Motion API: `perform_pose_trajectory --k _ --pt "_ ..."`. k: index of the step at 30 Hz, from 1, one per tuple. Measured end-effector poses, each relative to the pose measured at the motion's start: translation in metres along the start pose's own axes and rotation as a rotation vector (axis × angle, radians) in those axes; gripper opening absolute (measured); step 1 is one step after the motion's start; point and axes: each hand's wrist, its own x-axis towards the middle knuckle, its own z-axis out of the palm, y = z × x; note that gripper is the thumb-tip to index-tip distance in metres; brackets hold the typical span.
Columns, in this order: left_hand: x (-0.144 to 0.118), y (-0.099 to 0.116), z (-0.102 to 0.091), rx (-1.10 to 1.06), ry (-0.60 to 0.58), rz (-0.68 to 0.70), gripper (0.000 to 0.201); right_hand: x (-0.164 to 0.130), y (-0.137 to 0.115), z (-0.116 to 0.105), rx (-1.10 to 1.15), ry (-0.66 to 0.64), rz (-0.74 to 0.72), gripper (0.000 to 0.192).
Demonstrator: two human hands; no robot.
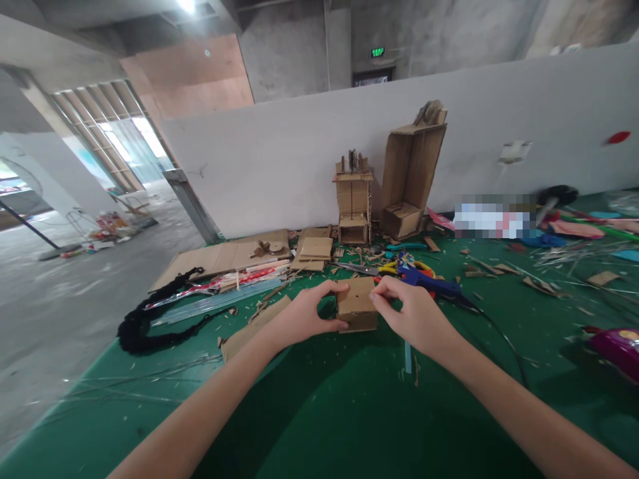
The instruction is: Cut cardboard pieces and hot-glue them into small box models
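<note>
A small cardboard box [357,303] with a dark hole in its top sits on the green table in front of me. My left hand [312,309] grips its left side, thumb at the lower front edge and fingers at the top. At the box's upper right edge, my right hand [402,306] is closed in a pinch; whatever lies between the fingertips is too small to make out. Behind that hand lie a blue glue gun [432,283] and scissors [360,269].
Against the white partition stand a small cardboard structure [353,199] and a taller open cardboard box [412,176]. To the left lie clear glue sticks [217,305], a black fuzzy strand [132,332] and flat cardboard [224,256]. A purple object [616,349] rests at right.
</note>
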Motion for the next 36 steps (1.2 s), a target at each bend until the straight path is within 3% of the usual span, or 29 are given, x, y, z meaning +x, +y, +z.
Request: perform_pose_trajectory --k 4,10,13,15,20,36 --pt "-0.002 0.0 0.002 -0.005 0.001 0.015 0.054 0.0 0.0 0.0 -0.007 -0.002 0.013 0.013" --pt "-0.007 -0.008 0.015 -0.19 0.065 -0.091 0.075 0.0 0.0 0.0 -0.013 0.014 0.013 0.013" --pt "-0.007 -0.011 0.019 -0.145 0.092 -0.089 0.061 0.0 0.001 0.001 -0.036 0.026 0.008 0.011" --pt "-0.006 -0.01 0.021 -0.078 0.111 -0.097 0.054 0.001 0.002 0.002 -0.062 0.015 0.005 0.02" --pt "-0.007 -0.007 0.02 0.026 0.12 -0.106 0.052 0.002 0.005 -0.001 -0.072 -0.057 -0.012 0.033" --pt "-0.009 -0.02 0.03 0.272 0.231 0.252 0.043 -0.004 0.008 0.002 -0.141 -0.007 -0.141 0.027"
